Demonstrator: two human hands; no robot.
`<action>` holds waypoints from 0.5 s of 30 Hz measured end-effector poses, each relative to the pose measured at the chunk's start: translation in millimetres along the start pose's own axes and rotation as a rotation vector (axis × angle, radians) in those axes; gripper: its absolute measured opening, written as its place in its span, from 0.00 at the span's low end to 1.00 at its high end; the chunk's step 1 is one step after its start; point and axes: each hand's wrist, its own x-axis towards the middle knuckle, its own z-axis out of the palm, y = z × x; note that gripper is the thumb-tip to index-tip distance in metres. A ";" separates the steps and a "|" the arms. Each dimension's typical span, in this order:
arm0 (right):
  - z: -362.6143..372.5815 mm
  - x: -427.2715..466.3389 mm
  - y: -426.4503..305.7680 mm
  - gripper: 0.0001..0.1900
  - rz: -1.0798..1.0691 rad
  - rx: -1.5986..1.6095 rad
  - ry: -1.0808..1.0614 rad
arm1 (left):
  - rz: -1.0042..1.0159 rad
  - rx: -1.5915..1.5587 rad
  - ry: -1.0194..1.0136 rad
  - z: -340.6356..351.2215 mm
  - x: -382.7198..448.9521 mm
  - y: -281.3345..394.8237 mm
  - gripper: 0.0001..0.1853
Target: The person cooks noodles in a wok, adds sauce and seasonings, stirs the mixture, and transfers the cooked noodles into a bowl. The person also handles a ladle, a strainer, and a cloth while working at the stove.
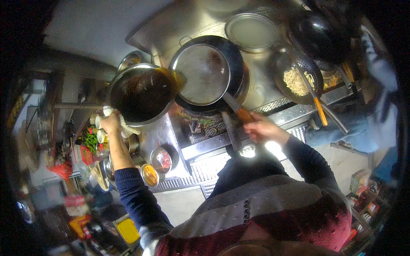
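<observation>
My left hand (111, 123) grips a whitish cloth (128, 127) against the near rim of a wide, dark-bottomed metal pot (141, 96). The pot is tipped to the right, and yellowish liquid (179, 80) shows at its right lip. In my right hand (264, 127) is the wooden handle (244, 116) of a round fine-mesh strainer (203, 75). The strainer lies over a black wok (235, 48), its left edge beside the pot's lip. A few small bits sit on the mesh. The wok's inside is mostly hidden beneath it.
A round metal lid or tray (251, 32) rests on the steel stove top. To the right, a second wok (278, 76) holds a perforated ladle (315, 70) with pale shreds (296, 81). Bowls of red (161, 160) and orange food (149, 175) stand left. Another person's leg (346, 137) is at right.
</observation>
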 end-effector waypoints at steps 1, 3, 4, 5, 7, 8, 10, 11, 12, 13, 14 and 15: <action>-1.2 -0.3 -0.3 0.34 -0.012 0.002 -0.011 | 0.086 0.111 -0.023 -2.4 2.6 10.4 0.22; -3.0 -1.4 -0.8 0.37 0.004 0.022 -0.010 | 0.060 0.083 -0.026 -2.5 3.5 29.7 0.22; -3.7 -2.2 -1.0 0.37 0.013 0.023 0.017 | 0.044 0.047 -0.020 -3.1 3.5 37.7 0.22; -4.3 -3.1 -1.4 0.38 0.024 0.019 0.034 | 0.027 0.011 -0.015 -3.4 2.7 44.7 0.23; -5.2 -5.4 -2.3 0.34 0.017 0.045 0.037 | 0.076 -0.035 -0.049 -5.1 2.4 55.5 0.22; -5.5 -6.6 -2.8 0.32 0.019 0.054 0.043 | 0.090 -0.058 -0.042 -5.7 2.9 59.6 0.22; -5.6 -9.0 -4.0 0.29 -0.018 0.054 0.004 | 0.105 -0.043 -0.032 -6.7 5.1 65.3 0.22; -5.5 -10.2 -4.5 0.27 -0.029 0.044 0.007 | 0.108 -0.004 -0.029 -7.4 7.4 67.4 0.22; -5.3 -11.4 -5.0 0.26 -0.022 0.066 -0.001 | 0.109 0.034 -0.023 -7.6 9.2 68.9 0.22; -5.0 -12.4 -5.4 0.26 -0.010 0.078 0.010 | 0.103 0.028 -0.028 -7.7 11.2 70.0 0.22; -4.6 -13.3 -5.7 0.25 0.002 0.090 0.020 | 0.096 0.021 -0.031 -7.8 12.6 70.4 0.22; -4.1 -14.1 -5.9 0.25 -0.003 0.109 0.014 | 0.080 0.016 -0.046 -7.8 14.0 70.5 0.23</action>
